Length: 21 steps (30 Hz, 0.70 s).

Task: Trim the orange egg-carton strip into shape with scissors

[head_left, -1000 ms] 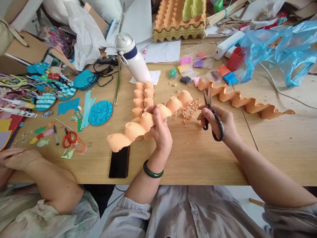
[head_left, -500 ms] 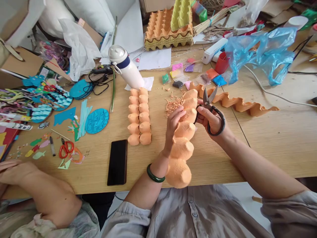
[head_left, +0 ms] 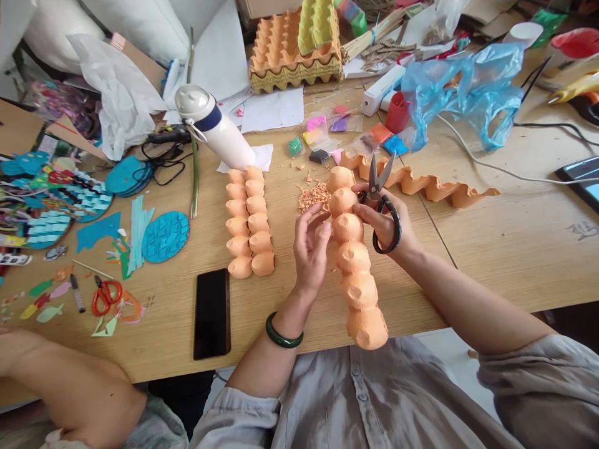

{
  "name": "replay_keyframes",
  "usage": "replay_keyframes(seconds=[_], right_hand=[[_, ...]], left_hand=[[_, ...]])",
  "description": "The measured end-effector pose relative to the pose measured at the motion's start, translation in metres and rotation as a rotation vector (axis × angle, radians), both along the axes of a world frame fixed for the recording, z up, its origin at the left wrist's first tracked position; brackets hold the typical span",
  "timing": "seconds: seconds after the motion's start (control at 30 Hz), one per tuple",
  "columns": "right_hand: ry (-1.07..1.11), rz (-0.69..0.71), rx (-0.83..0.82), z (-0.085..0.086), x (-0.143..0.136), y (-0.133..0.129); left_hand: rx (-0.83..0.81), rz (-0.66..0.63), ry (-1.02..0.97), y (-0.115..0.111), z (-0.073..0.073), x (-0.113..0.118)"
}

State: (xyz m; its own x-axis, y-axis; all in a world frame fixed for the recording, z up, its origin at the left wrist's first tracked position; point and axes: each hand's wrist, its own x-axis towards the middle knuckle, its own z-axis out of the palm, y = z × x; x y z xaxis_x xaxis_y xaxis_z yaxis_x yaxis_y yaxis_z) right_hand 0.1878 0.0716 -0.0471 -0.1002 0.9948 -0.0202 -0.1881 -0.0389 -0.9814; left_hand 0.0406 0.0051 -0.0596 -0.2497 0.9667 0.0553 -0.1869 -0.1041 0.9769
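My right hand (head_left: 386,218) has black-handled scissors (head_left: 377,182) looped on it, blades apart and pointing up. Its thumb and fingertips also pinch the right side of an orange egg-carton strip (head_left: 354,259), a single row of cups held bottoms out above the table edge. Beside the strip's left edge, my left hand (head_left: 311,249) has loosely curled fingers with the thumb apart; whether the fingertips touch the strip I cannot tell. Orange carton scraps (head_left: 314,195) lie behind that hand. Two similar cup strips (head_left: 251,221) stand side by side to the left.
A phone (head_left: 212,313) lies near the front edge. Behind are a white bottle (head_left: 215,128), stacked egg trays (head_left: 296,56), a wavy carton offcut (head_left: 423,182) and a blue plastic bag (head_left: 463,87). Red-handled scissors (head_left: 107,295) and another person's arm (head_left: 70,374) are at left.
The strip has turned and swung right at its near end, its cup bottoms now facing up more. My left hand has loosened from its side, while my right fingers have come onto it. The view shifted right.
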Motion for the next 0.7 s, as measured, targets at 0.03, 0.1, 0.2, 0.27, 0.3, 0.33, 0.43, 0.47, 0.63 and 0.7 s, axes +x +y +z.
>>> replay_keyframes(seconds=[0.03, 0.1, 0.2, 0.27, 0.3, 0.33, 0.43, 0.47, 0.63, 0.7], right_hand=[[-0.032, 0.001, 0.044, 0.000, 0.000, -0.001], [-0.083, -0.001, 0.124, -0.001, -0.001, -0.003], [-0.152, -0.005, 0.200, -0.003, -0.002, -0.007], [-0.173, 0.001, 0.237, -0.004, -0.002, -0.008], [-0.167, 0.004, 0.256, -0.004, -0.001, -0.009], [-0.160, 0.006, 0.278, -0.003, 0.000, -0.009], [-0.226, 0.009, 0.334, -0.002, 0.004, -0.010], [-0.277, 0.016, 0.336, -0.002, 0.005, -0.010], [-0.499, 0.209, 0.248, 0.001, 0.005, -0.014], [-0.529, 0.263, 0.236, 0.002, 0.005, -0.015]], left_hand=[[-0.082, -0.023, -0.100, 0.000, 0.002, 0.002], [-0.181, -0.119, -0.249, 0.000, 0.005, 0.005], [-0.210, -0.216, -0.281, 0.001, 0.007, 0.007], [-0.220, -0.186, -0.275, 0.001, 0.007, 0.008], [-0.222, -0.153, -0.280, 0.001, 0.008, 0.008], [-0.219, -0.116, -0.288, 0.001, 0.010, 0.008], [-0.179, -0.011, -0.287, 0.004, 0.015, 0.005], [-0.157, 0.014, -0.278, 0.005, 0.015, 0.003], [-0.077, 0.013, -0.167, 0.011, 0.008, -0.009], [-0.103, 0.020, -0.185, 0.011, 0.006, -0.012]])
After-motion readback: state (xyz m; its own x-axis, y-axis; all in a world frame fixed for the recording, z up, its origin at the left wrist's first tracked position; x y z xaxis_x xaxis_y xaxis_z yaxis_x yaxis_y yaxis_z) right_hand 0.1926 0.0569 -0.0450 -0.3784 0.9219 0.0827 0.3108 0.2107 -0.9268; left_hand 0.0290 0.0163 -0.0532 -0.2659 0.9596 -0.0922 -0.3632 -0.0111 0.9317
